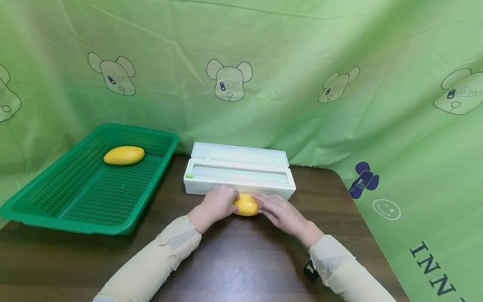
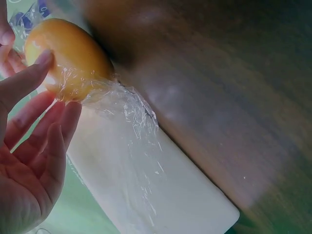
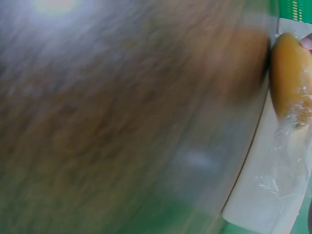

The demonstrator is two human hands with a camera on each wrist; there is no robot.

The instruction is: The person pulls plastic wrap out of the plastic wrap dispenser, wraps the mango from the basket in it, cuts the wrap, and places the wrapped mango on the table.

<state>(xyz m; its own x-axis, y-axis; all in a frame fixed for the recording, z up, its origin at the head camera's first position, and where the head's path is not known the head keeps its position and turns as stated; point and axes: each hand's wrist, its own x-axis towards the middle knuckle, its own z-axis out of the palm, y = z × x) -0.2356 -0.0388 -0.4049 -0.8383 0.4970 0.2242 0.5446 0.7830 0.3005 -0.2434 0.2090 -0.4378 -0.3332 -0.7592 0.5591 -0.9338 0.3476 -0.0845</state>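
A yellow mango (image 1: 247,204) with clear cling film around it is held between both hands, just before the white cling film box (image 1: 200,186). My left hand (image 1: 219,203) grips its left end; in the left wrist view the thumb lies on the mango (image 2: 78,51) and the fingers sit beneath. On the right end, my right hand (image 1: 282,214) holds it between thumb and fingers. Loose, crinkled film (image 2: 131,105) trails from the fruit over the box. In the right wrist view, the mango (image 3: 288,73) is at the right edge, with most of the right hand out of frame.
The box's lid (image 1: 239,153) stands raised at the back, and a green slider (image 1: 189,175) sits at its left end. To the left is a green basket (image 1: 151,191) holding another mango (image 1: 124,155). A small black object (image 1: 310,270) lies by the right forearm.
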